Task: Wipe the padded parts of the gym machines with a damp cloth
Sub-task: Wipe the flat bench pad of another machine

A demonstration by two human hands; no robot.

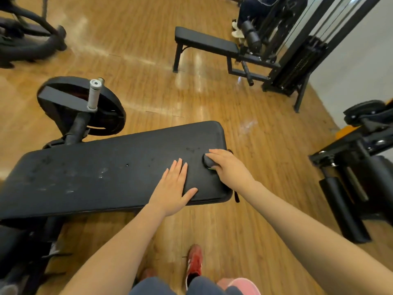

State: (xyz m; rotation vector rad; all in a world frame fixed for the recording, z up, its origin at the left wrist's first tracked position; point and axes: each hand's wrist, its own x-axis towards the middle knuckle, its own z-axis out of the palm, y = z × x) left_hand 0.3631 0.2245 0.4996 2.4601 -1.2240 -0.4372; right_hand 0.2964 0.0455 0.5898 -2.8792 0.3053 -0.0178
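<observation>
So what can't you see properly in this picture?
- Cloth, head view: the right hand covers most of it, so its size and dampness can't be told.
- Person on the far machine, head view: cut off by the top edge.
- Equipment at top left, head view: blurred, so its kind is unclear.
- Bench pad, head view: the part beneath the left hand is hidden.

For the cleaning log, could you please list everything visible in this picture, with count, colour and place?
Padded bench: one, black, near centre.
Cloth: one, dark, on the bench's right end.
Weight plate: one, black, behind the bench.
Grip: one, grey, over the plate.
Flat bench: one, black, far centre.
Cable machine: one, black, far right.
Floor: wooden, brown.
Shoe: one, red, bottom.
Left hand: flat on the bench.
Right hand: holds the cloth.
</observation>
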